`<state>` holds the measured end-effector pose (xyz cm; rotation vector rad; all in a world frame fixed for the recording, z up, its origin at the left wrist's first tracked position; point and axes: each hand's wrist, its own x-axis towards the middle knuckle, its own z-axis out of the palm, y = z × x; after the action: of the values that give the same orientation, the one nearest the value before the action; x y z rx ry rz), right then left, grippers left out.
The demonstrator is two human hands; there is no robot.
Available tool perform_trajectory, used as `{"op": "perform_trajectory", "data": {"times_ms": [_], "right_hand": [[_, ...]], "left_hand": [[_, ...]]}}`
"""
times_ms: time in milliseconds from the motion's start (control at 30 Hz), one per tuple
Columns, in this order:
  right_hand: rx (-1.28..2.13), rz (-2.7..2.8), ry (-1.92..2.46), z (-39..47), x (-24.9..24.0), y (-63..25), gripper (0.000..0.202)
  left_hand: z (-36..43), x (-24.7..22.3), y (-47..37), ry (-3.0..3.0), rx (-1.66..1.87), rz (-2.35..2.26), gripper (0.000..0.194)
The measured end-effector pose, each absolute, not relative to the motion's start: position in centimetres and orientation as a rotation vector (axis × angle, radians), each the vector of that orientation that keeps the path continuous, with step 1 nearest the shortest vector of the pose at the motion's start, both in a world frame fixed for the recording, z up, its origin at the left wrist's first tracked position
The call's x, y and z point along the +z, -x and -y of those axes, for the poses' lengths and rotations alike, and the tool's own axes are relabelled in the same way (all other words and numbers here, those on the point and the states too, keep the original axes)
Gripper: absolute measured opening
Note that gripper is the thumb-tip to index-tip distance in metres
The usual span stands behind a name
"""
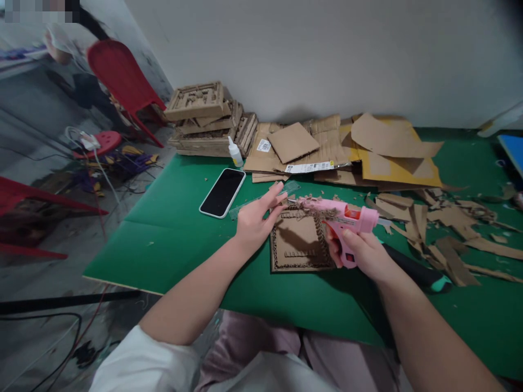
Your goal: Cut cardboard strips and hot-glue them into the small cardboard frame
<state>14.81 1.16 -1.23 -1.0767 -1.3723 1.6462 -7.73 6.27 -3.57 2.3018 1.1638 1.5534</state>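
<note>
Likely gluing: your right fingers [334,249] grip glue gun [338,223] over panel [304,237], unclear if left fingers [271,194] hold anything, next needs steady nozzle [291,201].

A phone [223,193] lies flat; a red chair [118,73] stands near a stool [109,140]

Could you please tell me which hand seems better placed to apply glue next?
Probably the right hand: it grips the pink glue gun, which points toward the left hand near the cardboard panel.
</note>
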Motion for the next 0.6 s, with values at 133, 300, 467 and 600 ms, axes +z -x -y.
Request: {"op": "perform_trajectory", "data": {"times_ms": [133,300,467,600], "right_hand": [[1.672,1.367,1.064,-1.13,-1.36,-14.7,0.039],[1.677,1.362,1.061,-1.17,-1.5,-14.66,0.04],[1.682,1.375,1.038,-1.0,-1.42,-14.69,0.039],[1.673,1.375,1.041,-0.92,-1.27,-14.6,0.041]], "left_hand": [[-6.23,-3.43,7.64,-2.323,1.548,-1.183,0.05],[-6.18,-3.22,7.6,-2.342,1.536,-1.198,0.049],[-6.24,-3.27,7.65,-2.353,1.532,-1.169,0.05],[-6.24,-3.27,7.65,-2.352,1.524,-1.18,0.049]]}}
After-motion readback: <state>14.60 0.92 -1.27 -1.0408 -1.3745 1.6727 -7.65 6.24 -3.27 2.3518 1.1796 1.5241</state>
